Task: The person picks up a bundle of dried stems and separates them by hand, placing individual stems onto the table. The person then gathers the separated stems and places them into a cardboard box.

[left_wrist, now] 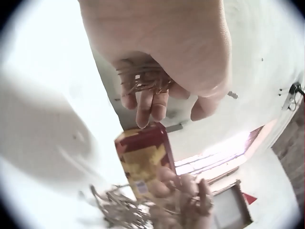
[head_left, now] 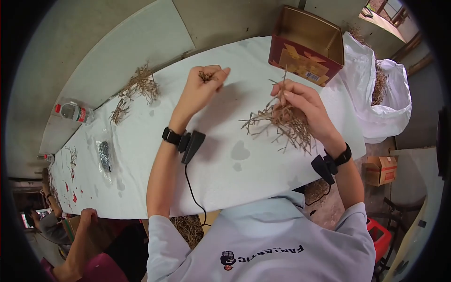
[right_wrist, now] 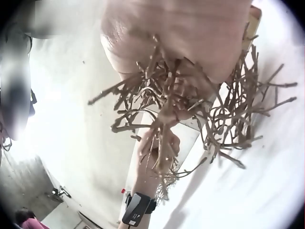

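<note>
My right hand (head_left: 307,105) grips a bunch of dry, brown, branching twigs (head_left: 282,123) over the right part of the white-covered table (head_left: 211,188). In the right wrist view the twigs (right_wrist: 167,95) fan out below the palm on both sides. Raised over the table's middle, my left hand (head_left: 203,89) curls its fingers around a small clump of short twig pieces (head_left: 206,76). The left wrist view shows those pieces (left_wrist: 147,78) lying against the palm, with a bit of stem poking out near the thumb.
A dark red and gold tin box (head_left: 305,47) stands open at the back right, beside a white sack (head_left: 394,113) of twigs. Left lie another twig bunch (head_left: 138,91), a plastic bottle (head_left: 75,113) and a clear bag (head_left: 104,155). Another person's arm (head_left: 80,239) is at lower left.
</note>
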### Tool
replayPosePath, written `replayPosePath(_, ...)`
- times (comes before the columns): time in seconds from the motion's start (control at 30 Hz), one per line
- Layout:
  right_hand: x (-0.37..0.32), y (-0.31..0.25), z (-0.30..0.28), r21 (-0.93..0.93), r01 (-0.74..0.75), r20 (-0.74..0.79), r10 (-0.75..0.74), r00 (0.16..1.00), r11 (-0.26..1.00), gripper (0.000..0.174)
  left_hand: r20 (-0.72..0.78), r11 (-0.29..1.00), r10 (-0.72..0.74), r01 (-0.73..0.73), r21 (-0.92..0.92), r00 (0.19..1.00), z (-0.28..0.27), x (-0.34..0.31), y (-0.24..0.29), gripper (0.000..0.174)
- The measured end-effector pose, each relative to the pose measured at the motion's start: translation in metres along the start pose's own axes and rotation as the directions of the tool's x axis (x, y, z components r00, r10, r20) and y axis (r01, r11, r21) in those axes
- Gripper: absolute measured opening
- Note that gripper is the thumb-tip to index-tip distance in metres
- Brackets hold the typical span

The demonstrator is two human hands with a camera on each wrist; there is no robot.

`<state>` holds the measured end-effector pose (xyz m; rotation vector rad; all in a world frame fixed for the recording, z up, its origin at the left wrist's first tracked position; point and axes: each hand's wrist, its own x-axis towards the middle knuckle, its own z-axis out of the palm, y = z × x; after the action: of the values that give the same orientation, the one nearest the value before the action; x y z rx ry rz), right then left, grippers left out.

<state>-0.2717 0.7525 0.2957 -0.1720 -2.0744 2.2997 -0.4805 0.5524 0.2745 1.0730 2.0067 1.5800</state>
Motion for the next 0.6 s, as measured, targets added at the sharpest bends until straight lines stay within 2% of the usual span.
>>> replayPosePath(0.1,0.015,0.011,-0.003,0.138,0.08,0.009,-0.082,0.997,0.987,0.025,0.019,0.959,0.185,-0.177,-0.22,0.983,0.016,-0.007,0.024,0.04)
replayPosePath(0.27,0.029,0.013,-0.008,0.276,0.022,0.042,-0.035,0.999,0.961,0.025,0.115,0.96,0.212,-0.184,-0.213,0.97,0.033,-0.016,0.032,0.036)
replayPosePath(0.37,0.031,0.015,-0.011,0.213,0.084,0.023,-0.091,0.996,0.973,0.025,0.208,0.981,-0.094,0.126,-0.145,0.974,0.036,-0.017,0.039,0.048)
replayPosePath(0.4,0.031,0.016,-0.012,0.213,0.084,0.022,-0.09,0.996,0.973,0.025,0.209,0.981,-0.094,0.126,-0.146,0.973,0.036,-0.017,0.038,0.048)
replayPosePath(0.5,0.029,0.018,-0.013,0.196,0.133,-0.062,-0.123,0.99,0.972,0.026,0.189,0.995,0.011,0.008,-0.097,0.982,0.03,-0.015,0.034,0.048)
replayPosePath(0.6,0.025,0.013,-0.012,0.119,0.059,-0.093,-0.048,0.994,0.991,0.026,0.204,0.995,-0.055,0.07,-0.066,0.977,0.019,-0.015,0.037,0.047)
